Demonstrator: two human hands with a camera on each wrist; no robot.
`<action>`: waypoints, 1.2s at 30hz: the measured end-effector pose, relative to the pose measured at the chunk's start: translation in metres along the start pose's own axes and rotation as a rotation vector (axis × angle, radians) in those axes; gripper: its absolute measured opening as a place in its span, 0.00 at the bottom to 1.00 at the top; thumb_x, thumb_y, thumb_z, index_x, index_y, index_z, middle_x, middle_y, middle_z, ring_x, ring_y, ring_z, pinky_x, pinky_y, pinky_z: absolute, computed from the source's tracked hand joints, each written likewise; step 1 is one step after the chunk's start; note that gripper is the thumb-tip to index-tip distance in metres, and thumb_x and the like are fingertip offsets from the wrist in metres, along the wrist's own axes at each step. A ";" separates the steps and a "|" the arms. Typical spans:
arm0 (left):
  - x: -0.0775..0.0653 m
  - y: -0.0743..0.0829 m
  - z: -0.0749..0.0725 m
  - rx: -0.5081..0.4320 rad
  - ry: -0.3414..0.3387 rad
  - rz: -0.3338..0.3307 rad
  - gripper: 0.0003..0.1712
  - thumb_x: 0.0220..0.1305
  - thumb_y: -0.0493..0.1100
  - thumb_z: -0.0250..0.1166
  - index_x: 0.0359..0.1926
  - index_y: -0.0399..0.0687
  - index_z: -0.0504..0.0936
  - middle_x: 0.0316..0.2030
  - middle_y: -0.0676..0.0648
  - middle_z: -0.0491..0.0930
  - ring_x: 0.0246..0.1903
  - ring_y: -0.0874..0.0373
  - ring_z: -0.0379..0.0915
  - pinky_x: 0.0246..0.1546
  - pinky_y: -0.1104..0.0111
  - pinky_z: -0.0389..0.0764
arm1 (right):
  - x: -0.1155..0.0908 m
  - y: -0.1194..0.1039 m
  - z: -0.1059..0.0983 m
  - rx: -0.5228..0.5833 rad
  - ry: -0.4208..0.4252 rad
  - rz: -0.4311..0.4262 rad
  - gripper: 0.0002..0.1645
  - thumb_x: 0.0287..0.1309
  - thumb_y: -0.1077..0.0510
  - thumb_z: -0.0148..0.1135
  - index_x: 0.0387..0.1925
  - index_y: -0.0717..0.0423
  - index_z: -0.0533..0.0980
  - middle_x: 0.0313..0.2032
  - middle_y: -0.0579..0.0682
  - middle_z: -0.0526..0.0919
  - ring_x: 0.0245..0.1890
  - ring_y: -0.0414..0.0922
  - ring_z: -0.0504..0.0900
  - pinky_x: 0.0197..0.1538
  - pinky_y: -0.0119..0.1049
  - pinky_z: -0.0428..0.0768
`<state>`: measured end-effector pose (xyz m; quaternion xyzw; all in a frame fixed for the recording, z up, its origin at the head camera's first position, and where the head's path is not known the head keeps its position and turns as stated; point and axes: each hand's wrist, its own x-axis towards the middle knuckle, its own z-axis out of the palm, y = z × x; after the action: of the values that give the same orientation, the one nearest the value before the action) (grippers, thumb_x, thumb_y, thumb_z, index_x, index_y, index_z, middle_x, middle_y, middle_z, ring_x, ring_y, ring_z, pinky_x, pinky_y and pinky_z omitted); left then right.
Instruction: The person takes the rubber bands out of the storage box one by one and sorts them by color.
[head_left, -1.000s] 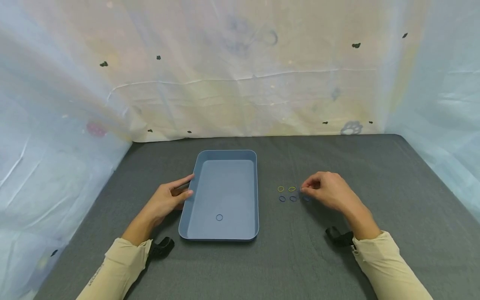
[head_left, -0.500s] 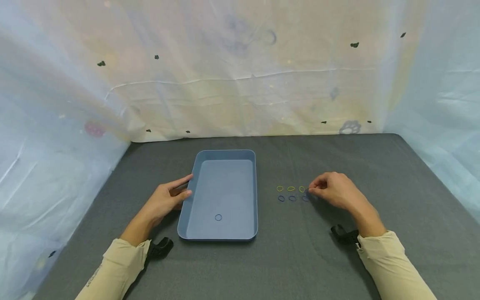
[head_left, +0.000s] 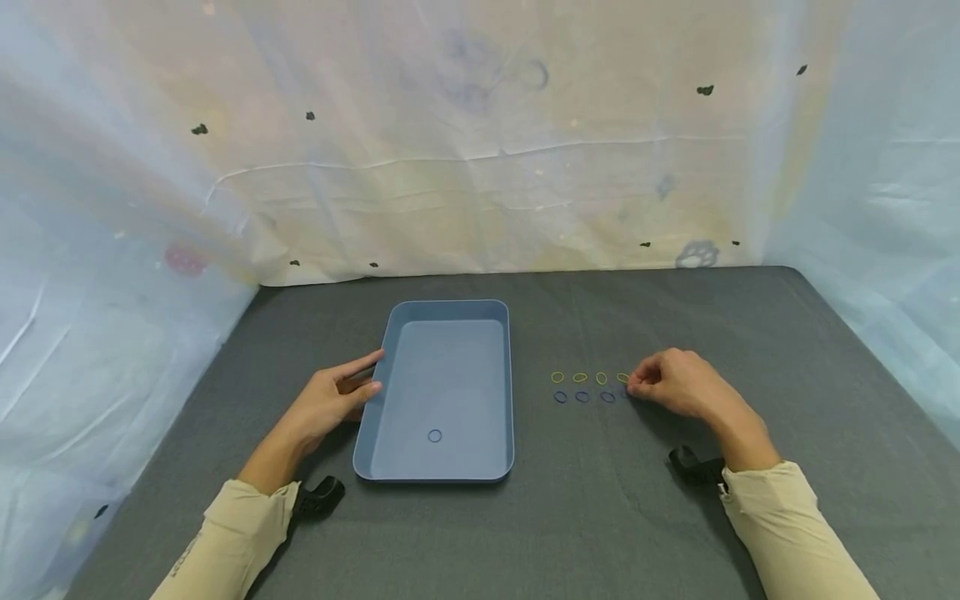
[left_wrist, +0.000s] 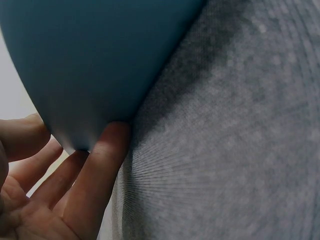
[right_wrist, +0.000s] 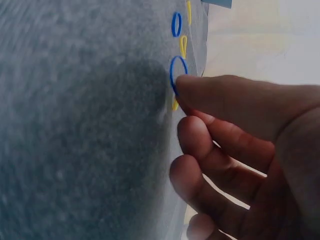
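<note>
In the head view my left hand holds the left side of a shallow blue tray, thumb at the rim. The left wrist view shows lower fingers against the tray's outer wall. One dark rubber band lies inside, near the front. Right of the tray, my right hand is low over the cloth at the right end of two rows of small bands. Its thumb and forefinger pinch a blue rubber band. Yellow rubber bands form the far row, blue rubber bands the near one.
Grey cloth covers the table. A pale printed curtain hangs along the back edge, with bluish sheets at the sides. Black straps sit on both wrists.
My right hand has moved right along the rows, uncovering more yellow and blue rubber bands. My left hand and the tray have stayed in place.
</note>
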<state>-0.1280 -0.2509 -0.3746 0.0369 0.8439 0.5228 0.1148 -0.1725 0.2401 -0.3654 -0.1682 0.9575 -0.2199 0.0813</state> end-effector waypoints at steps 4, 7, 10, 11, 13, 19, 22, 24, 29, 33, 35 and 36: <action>-0.001 0.001 0.000 -0.002 -0.006 0.009 0.38 0.72 0.49 0.61 0.77 0.56 0.57 0.74 0.32 0.57 0.69 0.34 0.63 0.52 0.52 0.84 | -0.001 0.001 0.000 -0.008 -0.027 0.000 0.07 0.61 0.53 0.66 0.34 0.48 0.87 0.33 0.44 0.89 0.27 0.37 0.75 0.32 0.34 0.72; -0.001 0.001 0.000 0.000 -0.007 0.007 0.38 0.72 0.49 0.62 0.77 0.57 0.57 0.74 0.33 0.57 0.69 0.34 0.63 0.52 0.52 0.84 | -0.001 0.001 -0.001 -0.010 -0.036 0.009 0.07 0.60 0.52 0.67 0.34 0.48 0.87 0.34 0.45 0.89 0.28 0.37 0.76 0.32 0.35 0.73; -0.001 0.001 0.000 0.004 -0.004 0.002 0.37 0.72 0.49 0.61 0.77 0.58 0.58 0.74 0.33 0.58 0.69 0.35 0.63 0.53 0.52 0.84 | -0.002 0.002 -0.002 -0.012 -0.034 0.024 0.06 0.60 0.52 0.67 0.33 0.47 0.87 0.35 0.45 0.89 0.29 0.38 0.76 0.32 0.35 0.73; -0.001 0.001 0.000 0.005 -0.003 0.002 0.37 0.72 0.49 0.61 0.77 0.58 0.58 0.74 0.33 0.58 0.69 0.35 0.63 0.53 0.52 0.84 | -0.003 0.002 -0.002 -0.011 -0.032 0.029 0.06 0.59 0.52 0.67 0.33 0.46 0.87 0.35 0.46 0.89 0.29 0.38 0.76 0.32 0.35 0.73; -0.001 0.001 -0.001 0.008 0.000 0.001 0.37 0.72 0.48 0.61 0.77 0.59 0.58 0.74 0.33 0.58 0.69 0.35 0.63 0.52 0.52 0.84 | -0.003 0.002 -0.003 -0.011 -0.029 0.037 0.06 0.58 0.52 0.67 0.32 0.46 0.88 0.35 0.46 0.89 0.28 0.38 0.75 0.32 0.35 0.72; -0.001 0.001 0.000 0.019 0.007 -0.005 0.37 0.72 0.48 0.61 0.77 0.59 0.59 0.74 0.33 0.59 0.69 0.35 0.64 0.51 0.53 0.84 | -0.002 0.002 -0.002 -0.010 -0.026 0.037 0.06 0.59 0.52 0.67 0.32 0.46 0.87 0.34 0.45 0.89 0.27 0.38 0.74 0.31 0.34 0.71; -0.001 0.001 0.000 0.026 0.012 -0.008 0.36 0.72 0.48 0.61 0.77 0.59 0.59 0.74 0.33 0.59 0.69 0.35 0.64 0.51 0.52 0.84 | -0.001 0.001 -0.001 -0.008 -0.025 0.038 0.07 0.59 0.52 0.67 0.32 0.47 0.87 0.33 0.45 0.88 0.26 0.38 0.73 0.30 0.34 0.71; -0.001 0.001 0.000 0.029 0.012 -0.008 0.36 0.72 0.48 0.61 0.77 0.60 0.59 0.74 0.33 0.59 0.69 0.35 0.65 0.52 0.52 0.84 | -0.001 0.001 -0.001 -0.007 -0.026 0.041 0.07 0.60 0.52 0.66 0.32 0.48 0.87 0.33 0.46 0.88 0.26 0.38 0.74 0.30 0.34 0.71; 0.000 0.001 -0.001 0.029 0.011 -0.010 0.37 0.72 0.49 0.62 0.77 0.61 0.59 0.73 0.33 0.61 0.69 0.36 0.65 0.53 0.52 0.84 | -0.001 0.001 -0.003 -0.006 -0.018 0.039 0.07 0.60 0.53 0.66 0.34 0.49 0.88 0.36 0.48 0.89 0.28 0.38 0.76 0.31 0.34 0.72; 0.000 0.001 -0.001 0.034 0.007 -0.010 0.37 0.71 0.51 0.62 0.77 0.61 0.59 0.73 0.34 0.60 0.69 0.36 0.64 0.54 0.50 0.83 | -0.001 0.002 -0.003 -0.007 -0.019 0.034 0.08 0.61 0.53 0.66 0.35 0.48 0.88 0.37 0.49 0.90 0.29 0.38 0.77 0.32 0.35 0.73; -0.001 0.001 -0.002 0.036 0.006 -0.010 0.38 0.71 0.52 0.62 0.77 0.61 0.59 0.74 0.34 0.60 0.69 0.36 0.64 0.54 0.50 0.82 | -0.001 0.002 -0.004 -0.010 -0.024 0.032 0.08 0.61 0.52 0.66 0.36 0.48 0.88 0.38 0.48 0.90 0.30 0.38 0.78 0.32 0.36 0.74; -0.001 0.000 -0.002 0.036 0.005 -0.010 0.38 0.71 0.52 0.62 0.77 0.60 0.59 0.74 0.34 0.59 0.69 0.36 0.64 0.54 0.49 0.82 | -0.002 0.001 -0.005 -0.008 -0.030 0.033 0.08 0.62 0.52 0.66 0.37 0.48 0.88 0.38 0.49 0.90 0.31 0.39 0.79 0.32 0.36 0.75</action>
<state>-0.1275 -0.2526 -0.3734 0.0336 0.8536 0.5070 0.1146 -0.1720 0.2434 -0.3615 -0.1562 0.9596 -0.2123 0.0984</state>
